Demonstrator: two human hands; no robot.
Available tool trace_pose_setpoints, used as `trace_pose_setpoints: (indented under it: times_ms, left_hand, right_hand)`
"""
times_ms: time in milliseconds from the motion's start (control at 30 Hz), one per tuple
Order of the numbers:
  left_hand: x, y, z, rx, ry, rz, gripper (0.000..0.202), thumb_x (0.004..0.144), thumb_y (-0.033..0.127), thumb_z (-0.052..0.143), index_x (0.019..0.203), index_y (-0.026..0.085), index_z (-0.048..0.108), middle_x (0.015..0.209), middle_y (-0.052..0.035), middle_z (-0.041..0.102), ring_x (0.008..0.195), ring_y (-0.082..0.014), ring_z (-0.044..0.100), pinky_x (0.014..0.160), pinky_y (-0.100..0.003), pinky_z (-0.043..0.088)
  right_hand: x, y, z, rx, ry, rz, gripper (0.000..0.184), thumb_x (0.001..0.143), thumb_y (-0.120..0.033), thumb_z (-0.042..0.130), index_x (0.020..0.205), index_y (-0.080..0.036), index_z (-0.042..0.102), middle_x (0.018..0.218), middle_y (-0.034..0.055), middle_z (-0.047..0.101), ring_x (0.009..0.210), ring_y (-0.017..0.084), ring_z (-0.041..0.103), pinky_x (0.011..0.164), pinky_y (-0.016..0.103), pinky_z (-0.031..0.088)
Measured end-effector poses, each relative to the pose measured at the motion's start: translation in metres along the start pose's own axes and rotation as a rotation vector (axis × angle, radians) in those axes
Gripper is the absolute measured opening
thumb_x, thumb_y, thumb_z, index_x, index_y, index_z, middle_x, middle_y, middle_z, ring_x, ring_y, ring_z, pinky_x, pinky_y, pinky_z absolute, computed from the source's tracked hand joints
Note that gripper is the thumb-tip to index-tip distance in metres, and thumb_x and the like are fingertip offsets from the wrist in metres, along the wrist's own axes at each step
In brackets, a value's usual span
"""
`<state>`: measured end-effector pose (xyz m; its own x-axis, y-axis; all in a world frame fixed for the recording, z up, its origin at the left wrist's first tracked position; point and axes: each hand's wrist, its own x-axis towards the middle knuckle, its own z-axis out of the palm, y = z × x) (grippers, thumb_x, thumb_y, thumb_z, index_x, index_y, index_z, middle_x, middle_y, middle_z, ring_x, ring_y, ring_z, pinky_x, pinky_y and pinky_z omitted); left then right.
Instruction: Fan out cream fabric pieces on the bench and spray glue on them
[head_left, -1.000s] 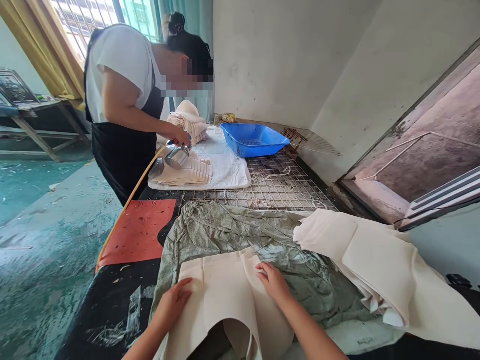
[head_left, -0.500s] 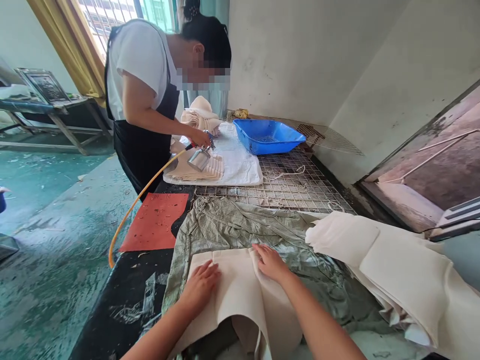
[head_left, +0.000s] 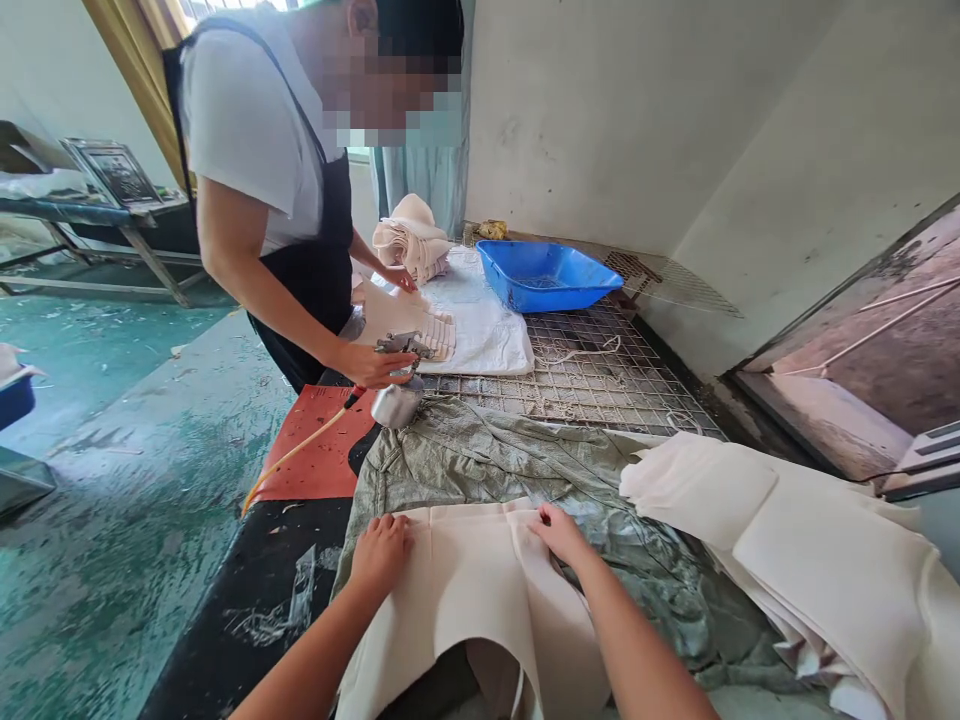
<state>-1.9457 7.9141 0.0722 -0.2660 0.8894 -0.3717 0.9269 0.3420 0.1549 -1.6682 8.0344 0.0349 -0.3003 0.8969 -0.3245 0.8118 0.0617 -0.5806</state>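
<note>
A cream fabric piece (head_left: pixel 476 560) lies in front of the person on a crumpled green cloth (head_left: pixel 480 450), its near edge arching up over a dark gap. At its far left corner the left hand (head_left: pixel 381 553) rests palm down, fingers close together and laid over the fabric rather than closed round it; that forearm slants up from the lower left. The right hand (head_left: pixel 559 532) is bent at the far right corner, thumb and fingers narrowed on the edge (a light pinch, by the look of it), its forearm slanting in from the lower right.

To the right is a stack of cream pieces (head_left: pixel 750 510); to the left, a red sheet (head_left: pixel 322 430) on the black surface (head_left: pixel 217 590). Beyond, a co-worker (head_left: pixel 247 140) leans over, holding a spray gun (head_left: pixel 401 395) in one hand, the other hand at more cream fabric on a white cloth (head_left: pixel 491 345). A blue tray (head_left: pixel 551 285) sits on wire mesh (head_left: pixel 592 385) beside it.
</note>
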Motion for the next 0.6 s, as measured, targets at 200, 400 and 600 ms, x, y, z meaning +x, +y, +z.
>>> trace_pose_setpoints:
  times_ms: [200,400,600]
  left_hand:
    - [0.022,-0.003,-0.004,-0.021,-0.047,-0.018,0.021,0.077,0.017,0.045,0.092,0.019,0.059,0.1,-0.0085,0.064,0.098,-0.0241,0.058,0.077,-0.034,0.042]
    - [0.032,-0.002,-0.007,-0.035,-0.02,-0.036,0.028,0.078,0.013,0.038,0.099,0.021,0.054,0.096,-0.0072,0.066,0.092,-0.0231,0.061,0.07,-0.033,0.041]
    - [0.018,0.005,-0.006,0.011,0.063,0.139,0.032,0.079,0.009,0.037,0.098,0.02,0.061,0.11,-0.0107,0.06,0.108,-0.027,0.049,0.087,-0.039,0.034]
  right_hand:
    - [-0.009,-0.002,0.005,0.003,0.089,0.002,0.01,0.077,-0.023,0.048,0.068,-0.02,0.05,0.066,-0.002,0.058,0.064,0.015,0.052,0.057,0.022,0.034]
    - [-0.011,-0.01,0.005,-0.099,0.121,0.014,0.006,0.079,-0.021,0.051,0.075,-0.02,0.055,0.072,0.0008,0.063,0.067,0.016,0.056,0.059,0.023,0.035]
    - [-0.019,-0.024,0.001,-0.285,0.151,-0.074,0.014,0.081,-0.016,0.051,0.092,-0.02,0.059,0.102,0.0098,0.061,0.098,0.024,0.052,0.08,0.031,0.036]
